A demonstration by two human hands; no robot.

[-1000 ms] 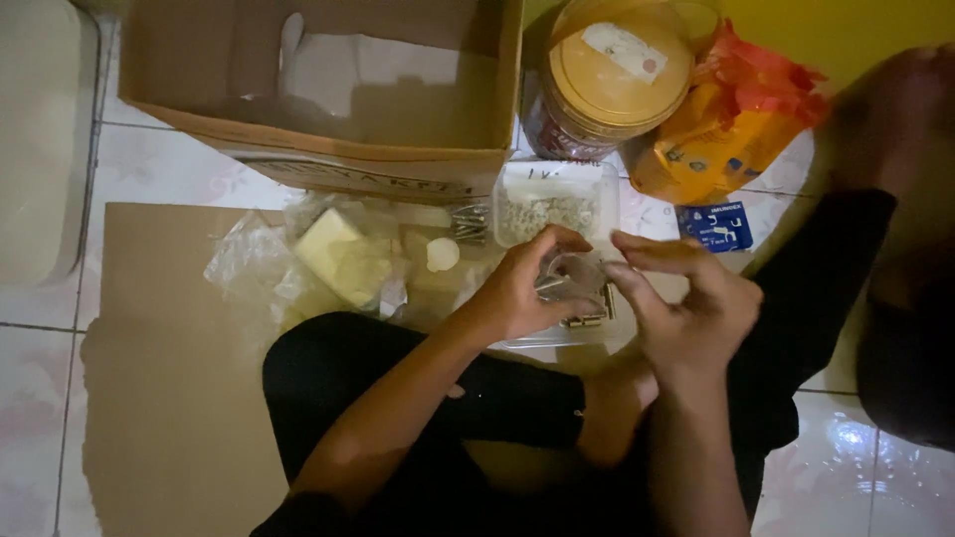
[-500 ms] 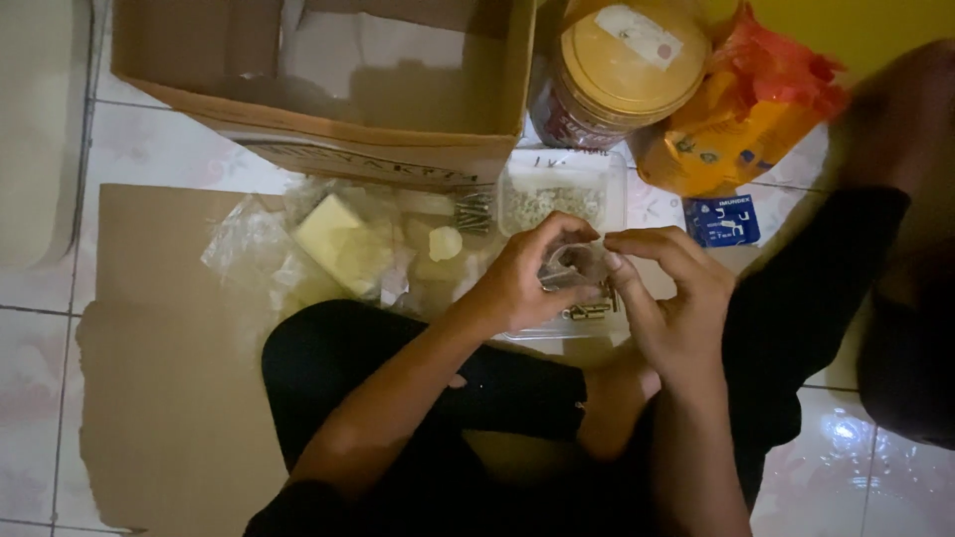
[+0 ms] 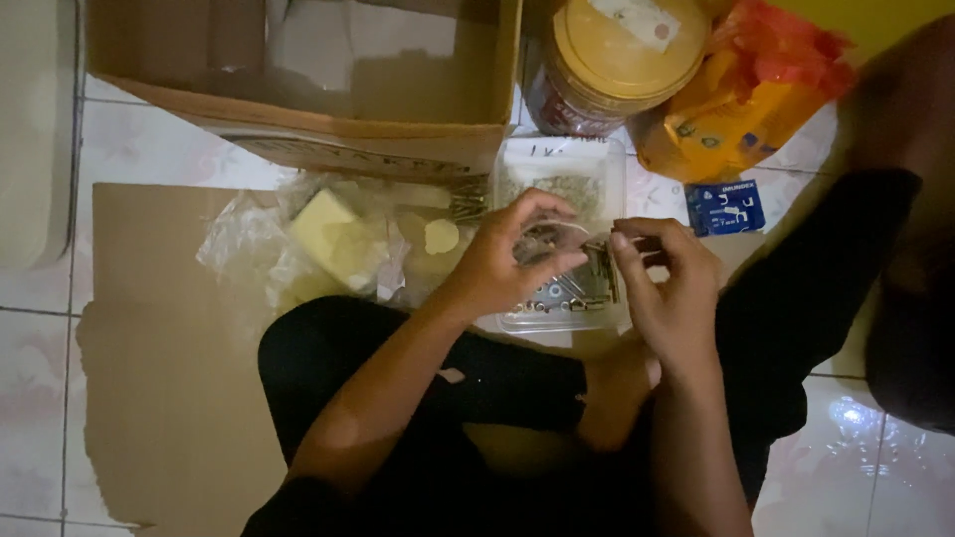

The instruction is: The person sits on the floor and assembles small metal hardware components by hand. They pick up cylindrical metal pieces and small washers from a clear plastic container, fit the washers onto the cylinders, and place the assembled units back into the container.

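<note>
Hands meet above the clear tray [image 3: 517, 323] of small metal parts at centre: left hand [image 3: 507, 264] fingers curl around a small clear bag [image 3: 547, 239], right hand [image 3: 671, 288] fingers pinch its 3 o'clock edge.

Both forearms are bare, with no sleeves, watch or rings showing on the left hand [image 3: 502, 264] or the right hand [image 3: 668, 288]. The legs are in dark, black-looking trousers, plain and unmarked.

Dim, warm light, soft and grainy; glare perhaps on floor tile [image 3: 846, 418].
</note>
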